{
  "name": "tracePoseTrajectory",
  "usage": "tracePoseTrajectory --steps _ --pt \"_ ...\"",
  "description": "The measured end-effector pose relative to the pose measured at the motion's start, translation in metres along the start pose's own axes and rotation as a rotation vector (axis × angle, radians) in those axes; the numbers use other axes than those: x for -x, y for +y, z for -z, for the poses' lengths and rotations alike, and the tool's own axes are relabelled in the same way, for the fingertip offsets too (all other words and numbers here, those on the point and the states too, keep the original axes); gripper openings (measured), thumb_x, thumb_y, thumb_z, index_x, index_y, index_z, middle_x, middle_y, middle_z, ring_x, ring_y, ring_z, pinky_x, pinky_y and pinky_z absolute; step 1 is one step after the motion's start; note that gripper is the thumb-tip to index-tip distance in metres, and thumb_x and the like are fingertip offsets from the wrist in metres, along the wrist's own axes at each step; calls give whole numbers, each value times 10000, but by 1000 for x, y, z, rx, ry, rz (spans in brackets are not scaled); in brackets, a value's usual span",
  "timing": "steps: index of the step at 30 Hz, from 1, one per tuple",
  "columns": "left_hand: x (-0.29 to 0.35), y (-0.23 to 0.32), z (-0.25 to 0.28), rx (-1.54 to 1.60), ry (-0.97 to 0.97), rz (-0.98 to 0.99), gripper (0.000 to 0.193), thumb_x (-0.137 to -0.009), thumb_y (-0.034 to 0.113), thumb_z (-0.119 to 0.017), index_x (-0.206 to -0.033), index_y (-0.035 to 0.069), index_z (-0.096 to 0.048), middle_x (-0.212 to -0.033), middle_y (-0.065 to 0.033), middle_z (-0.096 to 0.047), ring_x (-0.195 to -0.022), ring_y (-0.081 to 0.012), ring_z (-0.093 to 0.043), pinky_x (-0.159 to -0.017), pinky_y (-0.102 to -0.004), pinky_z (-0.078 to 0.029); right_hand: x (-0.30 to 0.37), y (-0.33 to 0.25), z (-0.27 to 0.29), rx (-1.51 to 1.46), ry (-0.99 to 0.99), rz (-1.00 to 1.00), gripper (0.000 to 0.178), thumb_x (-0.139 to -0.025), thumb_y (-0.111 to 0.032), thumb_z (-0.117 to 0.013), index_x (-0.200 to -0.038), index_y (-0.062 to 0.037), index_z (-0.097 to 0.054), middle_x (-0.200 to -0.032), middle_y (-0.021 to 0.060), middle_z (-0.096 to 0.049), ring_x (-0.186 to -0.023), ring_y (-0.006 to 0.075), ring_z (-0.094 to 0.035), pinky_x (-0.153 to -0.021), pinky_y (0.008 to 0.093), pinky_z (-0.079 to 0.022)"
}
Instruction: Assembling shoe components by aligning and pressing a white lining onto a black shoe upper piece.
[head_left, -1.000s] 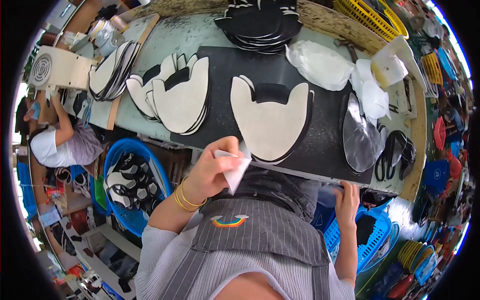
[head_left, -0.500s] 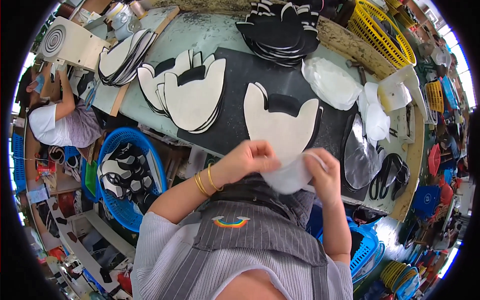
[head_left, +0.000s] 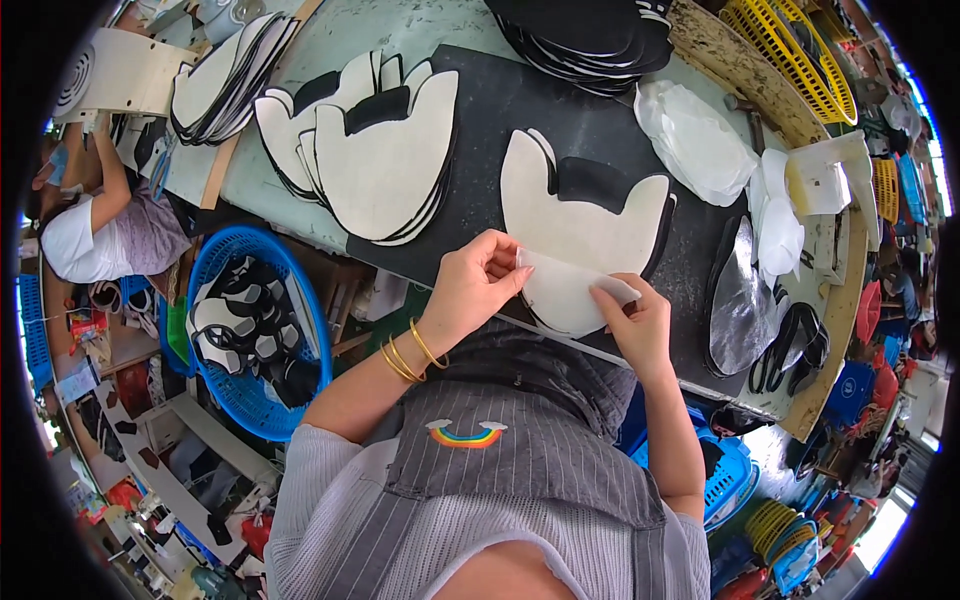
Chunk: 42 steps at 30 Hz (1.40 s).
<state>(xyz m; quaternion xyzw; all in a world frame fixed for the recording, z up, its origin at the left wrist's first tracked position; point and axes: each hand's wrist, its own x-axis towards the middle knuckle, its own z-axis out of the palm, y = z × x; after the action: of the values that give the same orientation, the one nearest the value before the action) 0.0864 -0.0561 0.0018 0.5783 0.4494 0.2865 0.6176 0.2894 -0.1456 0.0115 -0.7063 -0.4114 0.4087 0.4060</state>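
Observation:
A thin white curved sheet piece (head_left: 565, 293) is stretched between my two hands, over the near rounded end of a cream cut shoe-upper piece (head_left: 575, 228). My left hand (head_left: 478, 280) pinches the sheet's left corner between thumb and fingers. At the other end, my right hand (head_left: 637, 318) grips its right corner, which curls up a little. The cream piece tops a small stack with black edges on a black mat (head_left: 480, 185). Whether the sheet touches the cream piece, I cannot tell.
Left of it lie more cream stacks (head_left: 375, 165). A black stack (head_left: 590, 45) sits at the back. White sheets (head_left: 695, 145), black-handled scissors (head_left: 770, 345) and a hammer (head_left: 745, 110) lie to the right. A blue basket (head_left: 322, 350) stands left; beyond it another person (head_left: 120, 220) works.
Both hands have moved forward with the white sheet, from the table's near edge onto the cream stack's near end. The sheet, blurred before, now spreads flatter. The view has shifted slightly.

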Motion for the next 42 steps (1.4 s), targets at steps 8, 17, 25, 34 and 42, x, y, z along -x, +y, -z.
tracePoseTrajectory --steps 8,17,25,34,42 --pt "9 12 -6 -839 183 -726 370 -725 -11 -677 -1079 30 -579 -1134 -116 -560 -1032 -263 -570 -861 -368 -463 -6 3 0 102 25 24 193 -805 -131 -709 -908 18 -643 -689 88 -634 -551 100 -573 -501 244 -447" --pt "9 16 -2 -885 -372 -708 581 -803 335 -654 -1267 17 -511 -1343 -125 -491 -1259 -296 -441 -1035 -429 -334 0 14 23 849 483 367 187 -783 -83 -665 -895 -14 -531 -799 134 -583 -726 316 -599 -599 396 -486" --pt "-17 4 22 -598 -381 -598 493 -992 304 -379 -1361 -19 -327 -1208 -92 -613 -1147 -217 -548 -1029 -378 -291 20 -8 -36 678 -132 864 478 -717 -112 -716 -1143 37 -561 -1108 135 -585 -1035 297 -560 -885 378 -460" --pt "-21 10 22 -709 -365 -540 543 -1002 388 -278 -1391 13 -331 -1255 -61 -591 -1179 -198 -531 -1093 -428 -198 20 6 -63 532 209 874 277 -630 -53 -710 -906 -58 -674 -985 27 -598 -905 221 -555 -750 348 -427" --pt "-13 19 -17 -868 -171 -816 368 -890 187 -547 -1242 79 -534 -1216 -55 -608 -1188 -236 -527 -1068 -483 -233 60 17 -60 380 -258 934 235 -753 -147 -691 -694 -75 -474 -659 79 -489 -648 261 -521 -583 375 -443"
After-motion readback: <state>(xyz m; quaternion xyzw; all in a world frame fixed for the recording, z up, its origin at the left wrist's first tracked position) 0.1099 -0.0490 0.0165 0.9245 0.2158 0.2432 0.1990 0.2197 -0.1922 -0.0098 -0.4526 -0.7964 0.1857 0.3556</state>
